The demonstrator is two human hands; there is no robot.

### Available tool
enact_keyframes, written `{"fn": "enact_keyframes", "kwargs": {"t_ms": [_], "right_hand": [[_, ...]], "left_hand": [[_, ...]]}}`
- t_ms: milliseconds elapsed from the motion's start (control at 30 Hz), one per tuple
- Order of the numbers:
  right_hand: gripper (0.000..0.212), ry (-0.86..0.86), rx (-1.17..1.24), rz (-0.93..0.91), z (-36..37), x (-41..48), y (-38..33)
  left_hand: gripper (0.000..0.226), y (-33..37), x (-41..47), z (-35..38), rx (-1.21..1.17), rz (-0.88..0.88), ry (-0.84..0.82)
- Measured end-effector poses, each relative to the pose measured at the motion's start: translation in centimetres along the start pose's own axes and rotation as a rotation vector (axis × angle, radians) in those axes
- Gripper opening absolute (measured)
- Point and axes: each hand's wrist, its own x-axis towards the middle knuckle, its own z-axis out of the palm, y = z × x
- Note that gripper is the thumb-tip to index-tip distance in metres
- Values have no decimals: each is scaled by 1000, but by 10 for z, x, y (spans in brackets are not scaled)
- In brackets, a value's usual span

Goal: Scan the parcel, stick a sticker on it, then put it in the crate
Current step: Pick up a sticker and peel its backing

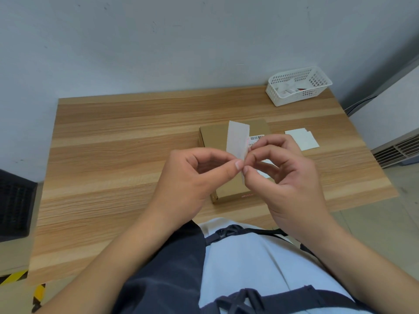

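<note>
A flat brown cardboard parcel (215, 138) lies on the wooden table (127, 143), with a white barcode label (256, 138) on its top. Above it I hold a white sticker strip (237, 140) upright. My left hand (192, 175) pinches its lower end between thumb and forefinger. My right hand (285, 175) pinches the same lower edge from the right, fingertips touching the left hand's. Both hands cover the near half of the parcel.
A white plastic basket (299, 86) with small items stands at the table's far right corner. Several white sheets (302, 138) lie right of the parcel. A dark crate (13, 205) sits on the floor at the left. A wall runs behind the table.
</note>
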Motion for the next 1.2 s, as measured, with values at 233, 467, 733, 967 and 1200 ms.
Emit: {"fn": "enact_keyframes", "kwargs": {"t_ms": [233,467,733,967,1200], "right_hand": [[8,33,-53,88,3,1,1],[8,76,22,244,6,4,-2],[10,80,-17,293,5,7,1],[4,23,-58,188,7,5,3],[14,-13,19,197,3,6,4]], "left_hand": [[8,0,1,1,147,16,62],[3,-5,5,0,156,-20,79],[5,-8,6,0,90,-53,71],[12,-9,8,1,-2,-90,86],[16,-11,9,0,-110,-114,70]]}}
